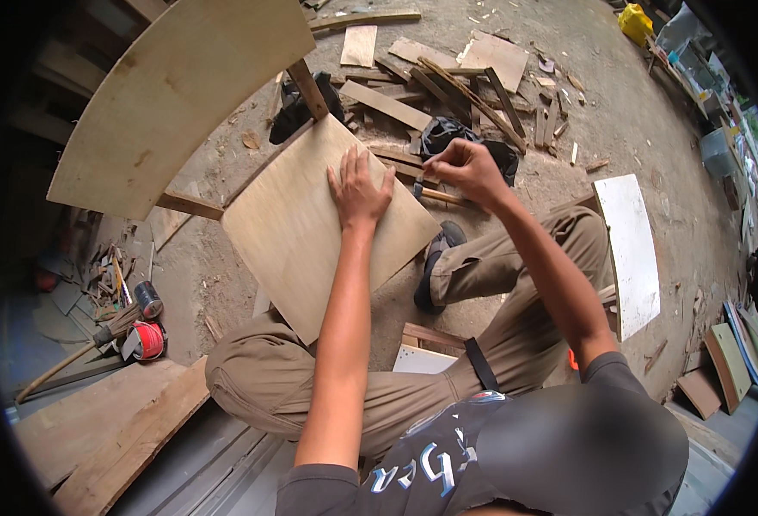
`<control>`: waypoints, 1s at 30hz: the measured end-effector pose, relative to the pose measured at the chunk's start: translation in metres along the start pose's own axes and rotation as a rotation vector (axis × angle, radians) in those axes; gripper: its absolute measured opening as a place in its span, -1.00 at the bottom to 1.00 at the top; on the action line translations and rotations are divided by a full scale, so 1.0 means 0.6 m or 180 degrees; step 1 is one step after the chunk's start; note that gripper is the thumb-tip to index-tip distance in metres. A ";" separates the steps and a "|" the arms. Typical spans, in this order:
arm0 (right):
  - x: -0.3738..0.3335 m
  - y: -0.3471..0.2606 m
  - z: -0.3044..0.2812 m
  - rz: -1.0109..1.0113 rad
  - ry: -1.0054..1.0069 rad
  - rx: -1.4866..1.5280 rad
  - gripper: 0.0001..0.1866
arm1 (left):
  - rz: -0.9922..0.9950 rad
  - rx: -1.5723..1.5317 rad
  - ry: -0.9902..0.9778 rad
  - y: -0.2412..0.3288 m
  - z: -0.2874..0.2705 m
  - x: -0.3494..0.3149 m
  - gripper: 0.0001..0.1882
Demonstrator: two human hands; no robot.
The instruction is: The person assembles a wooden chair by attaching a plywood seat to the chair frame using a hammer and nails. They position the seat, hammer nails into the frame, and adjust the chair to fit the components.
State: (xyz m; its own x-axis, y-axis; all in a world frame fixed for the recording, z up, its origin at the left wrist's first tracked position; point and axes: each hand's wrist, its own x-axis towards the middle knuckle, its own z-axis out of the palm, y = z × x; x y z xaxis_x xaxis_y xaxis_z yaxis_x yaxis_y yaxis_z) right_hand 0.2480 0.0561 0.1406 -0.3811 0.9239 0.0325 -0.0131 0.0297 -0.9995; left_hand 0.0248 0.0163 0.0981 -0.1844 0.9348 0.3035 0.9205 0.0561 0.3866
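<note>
My left hand (pixel 362 191) lies flat, fingers spread, on a square plywood panel (pixel 280 232). Wooden posts (pixel 191 205) join that panel to a large curved plywood piece (pixel 172 95), so together they look like a chair's seat and backrest. Past the panel's right edge my right hand (pixel 469 172) is raised, thumb and fingers pinched together; whatever they hold, if anything, is too small to name. Just below that hand shows a hammer (pixel 444 197) with a wooden handle, partly hidden by the hand and wrist. My bent legs (pixel 516 275) sit around the panel.
Wood offcuts (pixel 473 95) and black bags (pixel 452 133) litter the ground ahead. A white curved board (pixel 628 254) stands by my right knee. At left are a broom (pixel 108 331), a red round container (pixel 145 341) and a dark can (pixel 147 299). Planks (pixel 129 439) lie near left.
</note>
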 end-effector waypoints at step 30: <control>-0.135 0.050 0.049 -0.1029 0.0463 -0.1109 -0.86 | 0.0171 -0.0085 0.0203 -0.003 0.020 0.011 -0.46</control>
State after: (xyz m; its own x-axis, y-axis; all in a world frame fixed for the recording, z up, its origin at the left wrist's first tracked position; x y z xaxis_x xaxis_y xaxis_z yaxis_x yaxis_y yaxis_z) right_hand 0.2515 -0.0290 0.1081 -0.2753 0.8893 0.3653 0.2098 0.4263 -0.8799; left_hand 0.0262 0.0265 0.0890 -0.1574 0.9119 0.3790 0.9203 -0.0038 0.3912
